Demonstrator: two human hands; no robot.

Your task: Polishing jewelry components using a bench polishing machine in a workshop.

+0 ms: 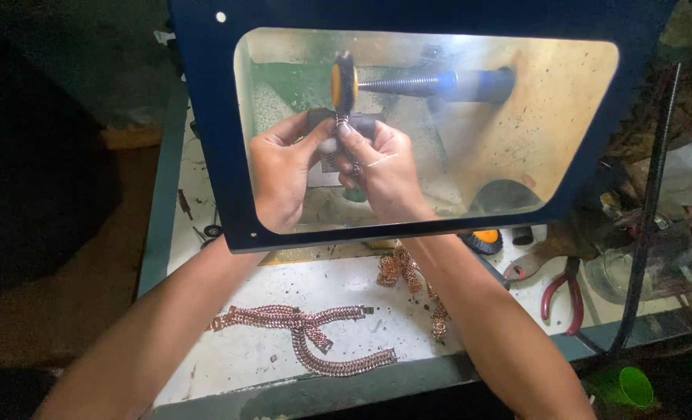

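Behind a dark blue shield with a clear window [206, 117], my left hand [283, 175] and my right hand [381, 171] together pinch a thin chain piece [344, 140]. They press it up against a spinning orange-and-black polishing wheel [343, 82] on a threaded spindle [408, 82]. Both sets of fingers are closed on the chain just under the wheel. My forearms reach in under the shield's lower edge.
On the white bench [229, 358] lie several copper-coloured chain bracelets [315, 334] and more chain pieces [400, 268]. Red-handled pliers [560, 292] lie at the right, beside a clear container [610, 272]. A green cup [634, 385] sits below the bench edge.
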